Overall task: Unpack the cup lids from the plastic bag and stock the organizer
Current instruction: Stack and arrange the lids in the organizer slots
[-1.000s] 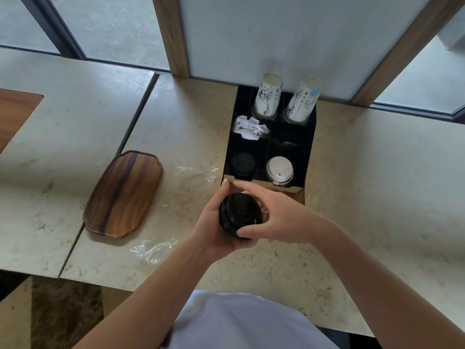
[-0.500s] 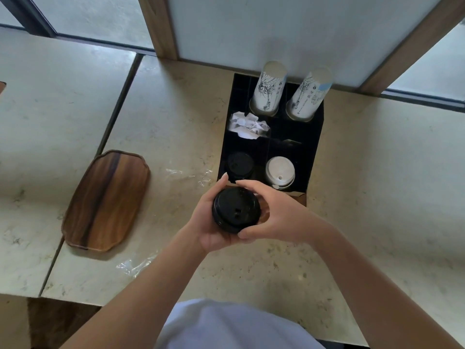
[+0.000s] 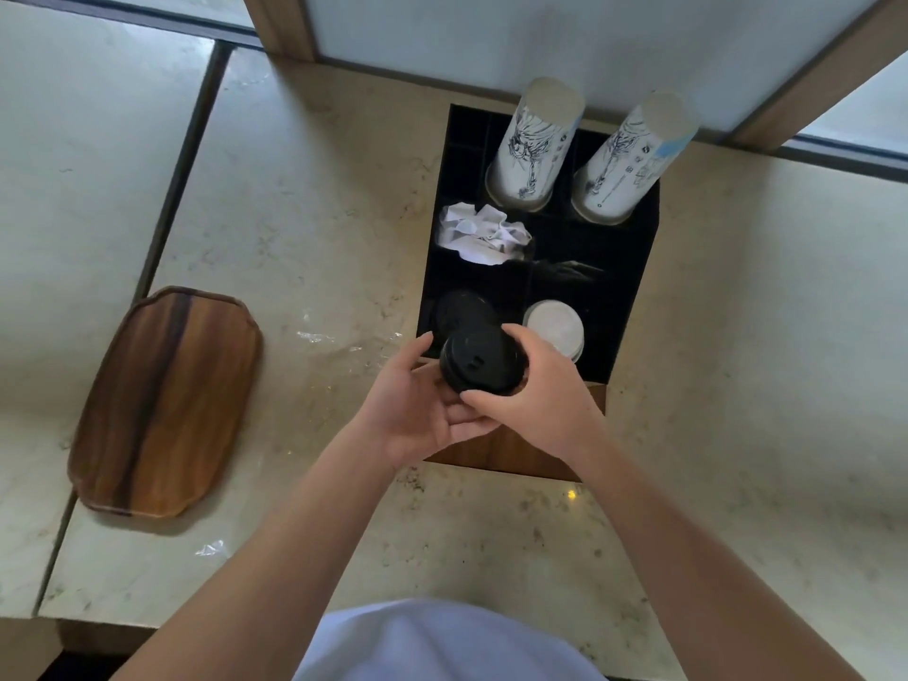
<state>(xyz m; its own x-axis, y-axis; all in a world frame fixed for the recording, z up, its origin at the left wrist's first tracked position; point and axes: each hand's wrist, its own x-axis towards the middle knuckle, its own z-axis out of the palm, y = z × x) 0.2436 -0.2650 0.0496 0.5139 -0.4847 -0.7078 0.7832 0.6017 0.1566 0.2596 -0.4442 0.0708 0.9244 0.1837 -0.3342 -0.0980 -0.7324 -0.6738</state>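
Head view: two hands (image 3: 486, 405) grip black lids (image 3: 479, 362).

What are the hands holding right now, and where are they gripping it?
A stack of black plastic cup lids, held by its sides between the left hand and right hand.

A wooden tray (image 3: 164, 403) lies on the marble counter (image 3: 737, 385).

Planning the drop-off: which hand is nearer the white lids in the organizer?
Right. The right hand sits just in front of the white lids, its fingers almost beside them. The left hand is farther, across the black lids both hands hold.
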